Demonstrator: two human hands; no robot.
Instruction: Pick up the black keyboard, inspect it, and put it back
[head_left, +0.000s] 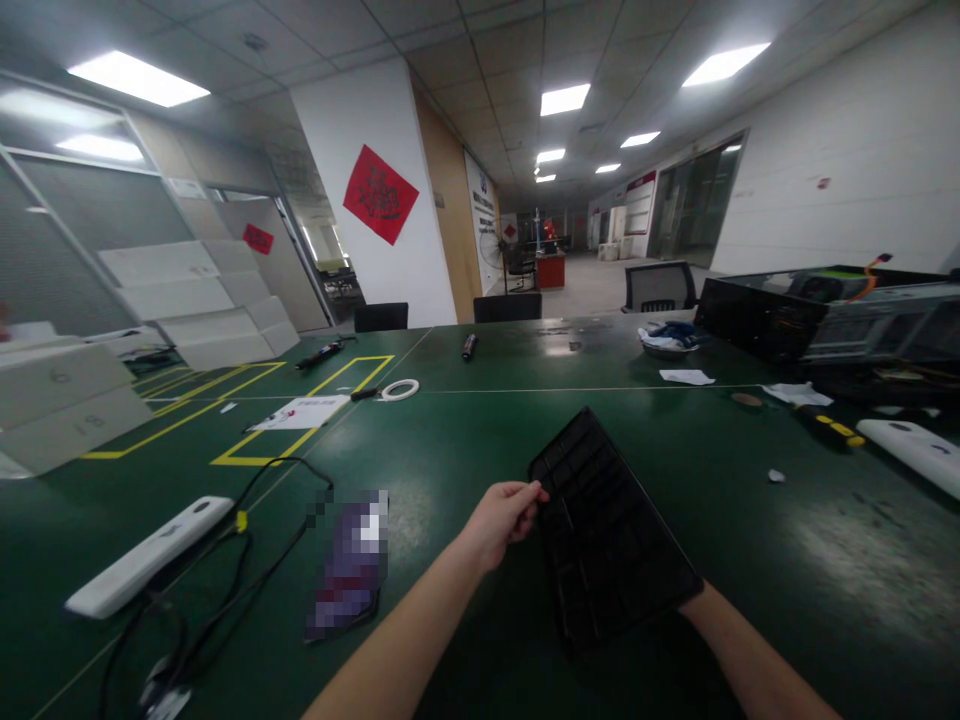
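A black plastic tray (611, 530), divided into shallow rectangular compartments, is held tilted above the green table in front of me. The compartments look dark, and I cannot make out anything in them. My left hand (510, 515) is closed in a pinch at the tray's left edge. At the lower right corner my right hand (697, 603) supports the tray from behind; its fingers are hidden by the tray. Left of my left forearm lies a flat object with a pixelated surface (349, 570).
Black cables and a white power strip (154, 555) lie at left, with white boxes (67, 410) beyond. A paper sheet (300, 412) and tape roll (400, 390) lie farther back. At right are an opened computer case (817, 320), a screwdriver (829, 428) and another white strip (915, 455).
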